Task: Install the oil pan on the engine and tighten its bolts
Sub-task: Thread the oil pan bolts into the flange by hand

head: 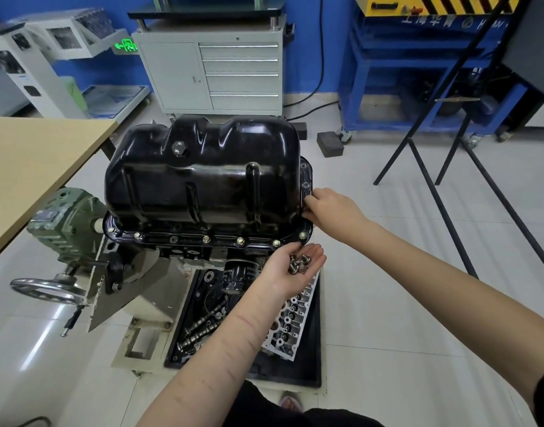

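Seated on the engine with bolts (239, 241) started along its near flange, oil pan (203, 177) at right fingers (309, 214) pinching one at the side edge; spares (299, 264) cupped in left hand (295, 268); tightening apparently pending.

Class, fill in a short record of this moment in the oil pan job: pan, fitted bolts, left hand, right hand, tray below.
pan: black oil pan seated on the engine
fitted bolts: several along the near flange
left hand: left hand palm up, cupping loose bolts
right hand: right hand fingertips at the pan's right flange
tray below: black tray with a cylinder head and camshafts
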A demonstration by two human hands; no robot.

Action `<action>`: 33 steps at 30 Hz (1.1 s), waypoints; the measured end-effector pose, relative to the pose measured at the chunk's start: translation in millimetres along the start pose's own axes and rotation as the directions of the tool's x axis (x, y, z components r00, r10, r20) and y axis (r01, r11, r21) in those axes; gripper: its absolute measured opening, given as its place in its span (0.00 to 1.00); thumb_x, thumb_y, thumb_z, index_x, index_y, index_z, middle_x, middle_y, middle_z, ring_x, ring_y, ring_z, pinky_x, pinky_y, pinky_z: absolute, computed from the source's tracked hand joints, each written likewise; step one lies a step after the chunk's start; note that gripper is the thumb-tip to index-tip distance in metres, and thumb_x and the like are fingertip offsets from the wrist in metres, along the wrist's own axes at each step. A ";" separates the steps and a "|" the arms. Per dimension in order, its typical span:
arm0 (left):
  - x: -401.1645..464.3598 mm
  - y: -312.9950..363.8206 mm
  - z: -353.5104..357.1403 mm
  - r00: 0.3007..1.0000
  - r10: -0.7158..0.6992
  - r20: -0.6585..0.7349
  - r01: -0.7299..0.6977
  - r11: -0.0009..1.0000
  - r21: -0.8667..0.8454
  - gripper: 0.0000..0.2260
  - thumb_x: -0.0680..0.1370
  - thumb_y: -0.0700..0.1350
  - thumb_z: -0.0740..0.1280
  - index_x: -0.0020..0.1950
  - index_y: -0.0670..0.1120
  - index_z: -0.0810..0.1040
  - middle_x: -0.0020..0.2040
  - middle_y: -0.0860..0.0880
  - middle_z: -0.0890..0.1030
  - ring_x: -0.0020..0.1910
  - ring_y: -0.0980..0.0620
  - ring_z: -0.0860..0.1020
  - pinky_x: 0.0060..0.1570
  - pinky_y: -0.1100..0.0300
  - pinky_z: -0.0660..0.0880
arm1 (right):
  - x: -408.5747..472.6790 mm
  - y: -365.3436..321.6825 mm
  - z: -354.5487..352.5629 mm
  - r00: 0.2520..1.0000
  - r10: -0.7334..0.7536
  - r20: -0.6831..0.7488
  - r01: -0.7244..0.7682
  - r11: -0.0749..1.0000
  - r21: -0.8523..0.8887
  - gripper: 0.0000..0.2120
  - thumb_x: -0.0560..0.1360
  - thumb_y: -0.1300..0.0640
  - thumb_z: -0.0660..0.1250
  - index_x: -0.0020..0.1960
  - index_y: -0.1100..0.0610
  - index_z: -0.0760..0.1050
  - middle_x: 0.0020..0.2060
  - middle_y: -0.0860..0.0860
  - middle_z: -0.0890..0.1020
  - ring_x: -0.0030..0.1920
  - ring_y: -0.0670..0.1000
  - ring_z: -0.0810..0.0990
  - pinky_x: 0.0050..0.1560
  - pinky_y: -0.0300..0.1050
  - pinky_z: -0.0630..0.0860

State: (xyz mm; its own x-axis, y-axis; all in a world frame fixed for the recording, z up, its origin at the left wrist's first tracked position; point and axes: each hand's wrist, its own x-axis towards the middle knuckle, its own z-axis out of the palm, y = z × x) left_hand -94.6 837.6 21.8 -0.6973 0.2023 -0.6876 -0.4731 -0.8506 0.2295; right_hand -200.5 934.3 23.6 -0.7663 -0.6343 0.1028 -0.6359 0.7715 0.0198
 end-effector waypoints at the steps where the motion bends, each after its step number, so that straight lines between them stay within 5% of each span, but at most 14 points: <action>1: 1.0 -0.1 -2.5 1.000 -0.014 0.023 0.013 1.000 0.012 0.21 0.81 0.41 0.56 0.32 0.33 0.77 0.26 0.44 0.78 0.42 0.48 0.77 0.32 0.52 0.79 | -0.9 -0.4 -1.2 1.000 0.022 0.002 -0.022 1.000 0.019 0.16 0.79 0.50 0.57 0.56 0.63 0.70 0.53 0.57 0.73 0.55 0.57 0.71 0.43 0.49 0.68; 7: -3.5 -1.5 -2.7 0.994 -0.060 0.089 0.059 0.998 0.019 0.16 0.81 0.44 0.57 0.44 0.33 0.76 0.34 0.39 0.82 0.44 0.43 0.79 0.35 0.48 0.79 | -44.0 -5.6 -19.1 0.947 0.151 -0.283 0.013 0.864 0.503 0.07 0.73 0.58 0.68 0.46 0.62 0.79 0.40 0.57 0.77 0.44 0.57 0.76 0.42 0.49 0.73; 11: -2.1 0.1 8.6 0.996 -0.035 0.077 0.038 0.998 -0.041 0.17 0.81 0.44 0.57 0.44 0.32 0.75 0.37 0.38 0.80 0.35 0.42 0.81 0.28 0.53 0.80 | -78.6 -13.5 -20.0 0.987 0.047 -0.155 0.049 0.825 0.564 0.04 0.69 0.60 0.73 0.44 0.57 0.83 0.45 0.56 0.78 0.47 0.55 0.76 0.48 0.45 0.70; 18: 3.1 -7.1 20.7 0.990 -0.057 0.128 0.064 0.997 -0.049 0.27 0.81 0.46 0.54 0.33 0.30 0.79 0.34 0.37 0.81 0.35 0.43 0.82 0.26 0.55 0.79 | -82.8 -5.4 -22.7 0.988 0.122 -0.093 -0.040 0.791 0.611 0.05 0.71 0.62 0.71 0.46 0.56 0.82 0.46 0.51 0.79 0.49 0.49 0.74 0.53 0.40 0.68; 20: 4.8 -7.0 23.0 0.990 -0.050 0.134 0.058 0.997 -0.056 0.24 0.81 0.45 0.55 0.36 0.30 0.79 0.35 0.36 0.81 0.32 0.43 0.82 0.27 0.52 0.79 | -79.1 -2.0 -27.5 0.972 0.213 -0.100 -0.076 0.688 0.721 0.03 0.71 0.63 0.70 0.42 0.56 0.80 0.41 0.48 0.80 0.44 0.46 0.77 0.49 0.39 0.72; 25: 8.2 -5.1 25.0 0.997 0.012 0.081 -0.016 0.998 0.056 0.14 0.80 0.43 0.57 0.43 0.35 0.76 0.34 0.39 0.82 0.36 0.45 0.82 0.44 0.50 0.77 | -57.6 11.5 -36.6 0.916 0.401 -0.011 -0.087 0.226 0.970 0.11 0.72 0.70 0.66 0.37 0.56 0.73 0.33 0.54 0.80 0.32 0.45 0.80 0.35 0.34 0.75; 29: 7.5 -2.9 25.6 0.998 0.011 0.055 -0.014 0.998 0.061 0.13 0.80 0.41 0.57 0.43 0.34 0.76 0.34 0.39 0.82 0.34 0.44 0.82 0.30 0.51 0.79 | -28.6 23.8 -34.4 0.931 0.363 -0.025 -0.127 0.387 0.913 0.05 0.75 0.65 0.65 0.43 0.57 0.77 0.34 0.52 0.79 0.31 0.43 0.77 0.37 0.35 0.74; 33: 8.8 -0.5 30.8 0.999 0.007 0.041 -0.010 0.998 0.062 0.14 0.80 0.41 0.57 0.42 0.34 0.76 0.33 0.39 0.82 0.40 0.44 0.79 0.30 0.52 0.79 | 13.8 32.3 -25.7 0.946 0.321 -0.039 -0.183 0.632 0.753 0.09 0.75 0.62 0.66 0.53 0.63 0.79 0.43 0.58 0.82 0.40 0.51 0.78 0.49 0.43 0.73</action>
State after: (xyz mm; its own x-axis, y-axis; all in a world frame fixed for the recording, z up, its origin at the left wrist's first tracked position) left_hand -117.1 854.7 36.8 -0.7224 0.2162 -0.6568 -0.4988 -0.8208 0.2784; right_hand -229.2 951.7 51.3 -0.9255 -0.3509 0.1426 -0.3310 0.5663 -0.7548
